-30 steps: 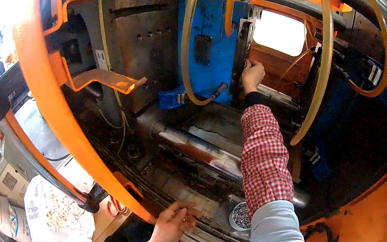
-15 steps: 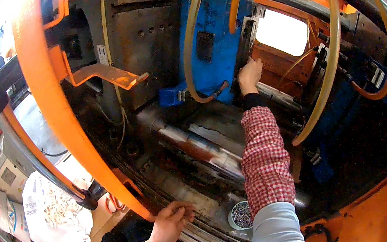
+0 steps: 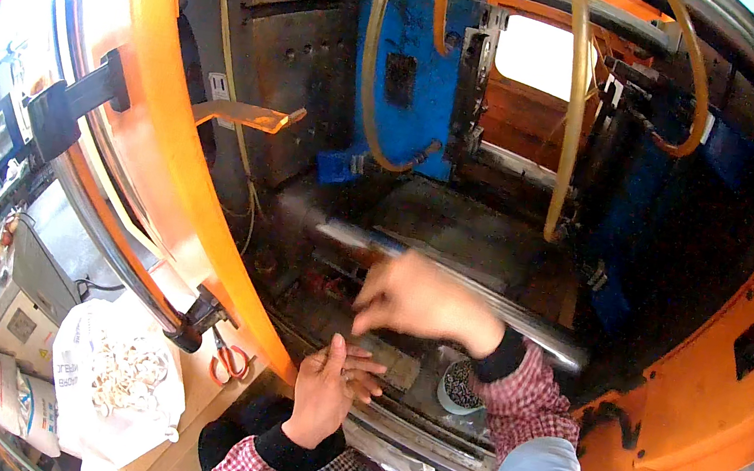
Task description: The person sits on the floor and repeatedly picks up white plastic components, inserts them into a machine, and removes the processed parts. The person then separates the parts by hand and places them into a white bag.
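Above the machine's front ledge, my left hand (image 3: 327, 393) has its thumb up and fingers apart; I cannot make out anything held in it. Close above and to its right is my right hand (image 3: 426, 301), blurred, its fingers bent down toward the left one. Whether it pinches something small is unclear. A pale round bowl (image 3: 458, 408) of small shiny metal pieces (image 3: 459, 379) stands near my right wrist, partly behind the sleeve. Farther back in the machine is a blue mold block (image 3: 427, 96) with a dark metal edge, and another blue block (image 3: 641, 218) faces it on the right.
Yellowish hoses (image 3: 369, 67) hang before the blue blocks. A shiny steel bar (image 3: 522, 316) crosses behind my right hand. An orange door frame (image 3: 189, 206) rises on the left. Red-handled scissors (image 3: 228, 365) and a white bag of pale small parts (image 3: 122, 383) lie at lower left.
My right hand has come back from the left blue block's edge to just above my left hand. The left hand's fingers have spread. The view has shifted slightly.
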### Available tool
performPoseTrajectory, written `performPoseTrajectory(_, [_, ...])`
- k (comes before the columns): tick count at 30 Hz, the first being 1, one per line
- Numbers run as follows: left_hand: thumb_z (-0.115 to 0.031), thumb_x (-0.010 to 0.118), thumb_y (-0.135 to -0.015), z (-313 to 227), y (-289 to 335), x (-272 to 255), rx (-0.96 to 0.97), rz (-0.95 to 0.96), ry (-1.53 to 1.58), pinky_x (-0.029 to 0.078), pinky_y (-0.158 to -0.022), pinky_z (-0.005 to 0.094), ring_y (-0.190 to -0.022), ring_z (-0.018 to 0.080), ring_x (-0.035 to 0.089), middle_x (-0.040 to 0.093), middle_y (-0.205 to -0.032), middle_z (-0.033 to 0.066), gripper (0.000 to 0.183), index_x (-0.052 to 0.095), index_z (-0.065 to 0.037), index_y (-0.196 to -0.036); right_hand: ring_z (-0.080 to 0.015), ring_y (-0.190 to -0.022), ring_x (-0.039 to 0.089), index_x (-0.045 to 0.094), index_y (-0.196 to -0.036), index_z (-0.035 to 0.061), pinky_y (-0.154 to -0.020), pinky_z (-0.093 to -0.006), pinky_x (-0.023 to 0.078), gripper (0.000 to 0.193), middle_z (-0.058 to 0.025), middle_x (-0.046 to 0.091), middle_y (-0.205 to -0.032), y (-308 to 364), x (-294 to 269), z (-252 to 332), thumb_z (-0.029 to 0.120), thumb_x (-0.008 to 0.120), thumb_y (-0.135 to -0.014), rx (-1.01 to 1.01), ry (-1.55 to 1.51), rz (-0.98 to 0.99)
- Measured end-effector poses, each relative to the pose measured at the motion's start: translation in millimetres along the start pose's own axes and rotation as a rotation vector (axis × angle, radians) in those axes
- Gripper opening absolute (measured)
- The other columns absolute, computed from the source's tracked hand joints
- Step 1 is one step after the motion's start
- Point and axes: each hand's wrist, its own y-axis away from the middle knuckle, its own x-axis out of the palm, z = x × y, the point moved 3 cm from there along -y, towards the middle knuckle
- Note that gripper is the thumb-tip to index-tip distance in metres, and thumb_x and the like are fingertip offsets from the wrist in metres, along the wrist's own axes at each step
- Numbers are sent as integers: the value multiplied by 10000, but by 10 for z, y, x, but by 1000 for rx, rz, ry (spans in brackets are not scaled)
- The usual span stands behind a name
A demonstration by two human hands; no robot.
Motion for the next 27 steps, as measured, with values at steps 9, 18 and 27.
performPoseTrajectory(9, [-455,309,-966,-127,48,109,82,107,204,460,-591,253,-714,216,623,641,-835,110,514,550,-1,-974,-263,-727,590,686,-808,43,-629,-352,488,173,-88,630,-765,195,536,139,165,704,-687,-214,-97,-277])
performPoseTrajectory(18, [-404,287,-984,-20,-16,69,69,198,221,466,-743,327,-834,239,592,623,-925,123,497,523,30,-1042,-261,-751,589,649,-796,12,-660,-349,505,177,-90,627,-823,265,500,117,130,659,-663,-381,42,-237])
performPoseTrajectory(27, [20,350,-903,-59,46,-8,285,248,150,340,-1064,423,-1106,335,510,518,-1146,213,303,417,110,-1184,-221,-783,636,641,-879,-19,-688,-319,497,102,-139,652,-873,-178,-478,-931,49,574,-841,73,34,-1256])
